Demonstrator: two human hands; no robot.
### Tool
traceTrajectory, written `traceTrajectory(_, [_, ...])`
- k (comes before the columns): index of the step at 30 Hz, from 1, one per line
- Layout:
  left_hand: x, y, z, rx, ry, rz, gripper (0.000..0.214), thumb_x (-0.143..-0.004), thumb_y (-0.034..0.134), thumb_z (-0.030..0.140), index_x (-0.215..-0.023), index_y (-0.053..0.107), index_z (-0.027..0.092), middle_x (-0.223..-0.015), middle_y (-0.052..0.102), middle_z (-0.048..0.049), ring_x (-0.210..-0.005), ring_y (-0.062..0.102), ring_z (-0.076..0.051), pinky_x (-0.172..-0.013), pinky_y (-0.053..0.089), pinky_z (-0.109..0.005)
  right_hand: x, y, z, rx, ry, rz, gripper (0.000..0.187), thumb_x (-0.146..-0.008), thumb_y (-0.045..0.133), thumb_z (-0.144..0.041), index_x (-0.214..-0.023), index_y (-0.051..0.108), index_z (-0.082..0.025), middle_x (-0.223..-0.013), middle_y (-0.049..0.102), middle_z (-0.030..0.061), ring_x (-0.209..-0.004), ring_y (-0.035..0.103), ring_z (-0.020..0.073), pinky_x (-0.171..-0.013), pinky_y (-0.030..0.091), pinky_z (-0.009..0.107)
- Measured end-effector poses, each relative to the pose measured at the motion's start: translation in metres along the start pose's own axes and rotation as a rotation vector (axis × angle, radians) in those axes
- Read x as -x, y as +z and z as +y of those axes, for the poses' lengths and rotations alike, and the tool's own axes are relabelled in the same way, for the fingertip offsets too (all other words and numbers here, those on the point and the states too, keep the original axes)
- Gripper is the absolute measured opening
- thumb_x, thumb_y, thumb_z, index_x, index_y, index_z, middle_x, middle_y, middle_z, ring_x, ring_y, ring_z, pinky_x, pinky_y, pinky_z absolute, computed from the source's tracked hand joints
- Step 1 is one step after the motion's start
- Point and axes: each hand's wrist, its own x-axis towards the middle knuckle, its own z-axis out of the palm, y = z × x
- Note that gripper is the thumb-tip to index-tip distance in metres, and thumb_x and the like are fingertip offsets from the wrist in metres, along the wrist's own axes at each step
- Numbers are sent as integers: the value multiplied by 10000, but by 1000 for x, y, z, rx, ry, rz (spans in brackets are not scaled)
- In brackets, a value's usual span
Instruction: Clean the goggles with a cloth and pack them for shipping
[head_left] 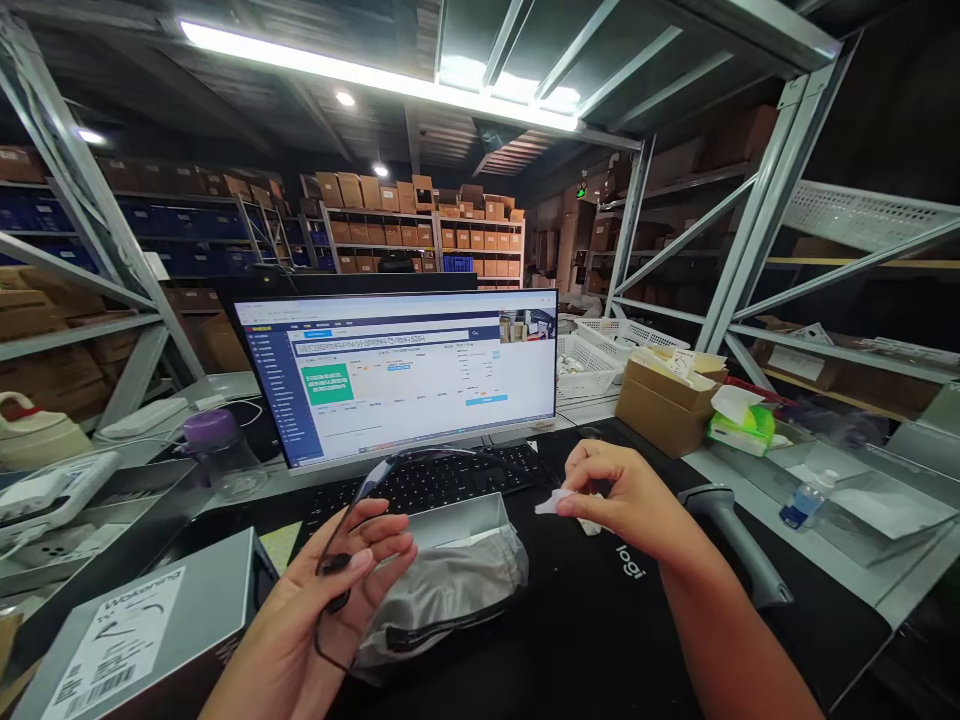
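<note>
My left hand [330, 590] is low at the centre left, fingers curled round a thin black cord or band [390, 465] that loops up over the keyboard [442, 478]. Just right of that hand lies a grey pouch [450, 590] partly inside a small open grey box [469, 520]. My right hand [622, 495] hovers over the black desk mat [600, 620], pinching a small white scrap of paper or label [553, 502] between thumb and fingers.
A monitor [397, 370] stands behind the keyboard. A grey box with a white label [150, 630] sits at the lower left, a barcode scanner [731, 530] at the right. A purple-lidded bottle [217, 450], a cardboard box [664, 405], white baskets [592, 360] and a water bottle [802, 500] surround the desk.
</note>
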Motion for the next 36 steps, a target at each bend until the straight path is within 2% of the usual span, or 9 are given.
traceTrajectory(3, [2, 1, 2, 1, 2, 21, 333, -627, 829, 166, -945, 738, 202, -896, 775, -54, -832, 745, -218, -798, 635, -279, -1, -1, 1, 15, 20, -1, 216, -723, 834, -360, -642, 729, -190, -743, 608, 6, -647, 527, 127, -568, 390, 256])
traceTrajectory(8, [7, 5, 6, -39, 33, 55, 368, -627, 828, 203, -984, 740, 207, -938, 773, -65, -870, 741, -234, -809, 640, -303, 0, -4, 1, 7, 42, 6, 256, -716, 830, -414, -636, 729, -193, -751, 618, 13, -649, 535, 133, -579, 410, 265])
traceTrajectory(13, [6, 5, 1, -48, 51, 16, 355, -625, 838, 211, -969, 750, 212, -929, 772, -61, -859, 743, -227, -802, 642, -291, 4, -4, -2, -27, 30, 7, 276, -713, 834, -431, -635, 723, -190, -750, 607, 9, -655, 528, 132, -586, 416, 265])
traceTrajectory(19, [15, 11, 1, -158, 10, 65, 439, -588, 879, 239, -1006, 747, 218, -1015, 760, -69, -919, 731, -228, -804, 632, -260, 9, -3, -8, 38, -28, 54, 207, -783, 792, -395, -688, 769, -212, -773, 617, 17, -698, 568, 149, -613, 434, 271])
traceTrajectory(23, [19, 14, -3, -268, -14, -16, 473, -573, 905, 306, -1008, 753, 202, -1023, 757, -96, -935, 727, -248, -785, 629, -254, 13, 10, -8, 125, -107, 34, 111, -820, 771, -305, -732, 802, -245, -771, 640, 19, -716, 595, 151, -638, 447, 268])
traceTrajectory(30, [25, 13, -6, -447, 98, -120, 432, -630, 858, 326, -1031, 750, 207, -964, 767, -93, -966, 720, -275, -819, 625, -332, 17, 46, -11, 182, -260, 116, 97, -895, 685, -244, -878, 776, -215, -854, 650, 38, -753, 608, 149, -640, 456, 249])
traceTrajectory(36, [30, 1, 0, -644, 123, -298, 407, -755, 755, 296, -1155, 707, 238, -1127, 744, -70, -1022, 716, -256, -931, 582, -355, 29, 58, -20, 193, -300, -21, 94, -975, 529, -195, -955, 620, -207, -815, 656, 8, -706, 588, 128, -667, 447, 241])
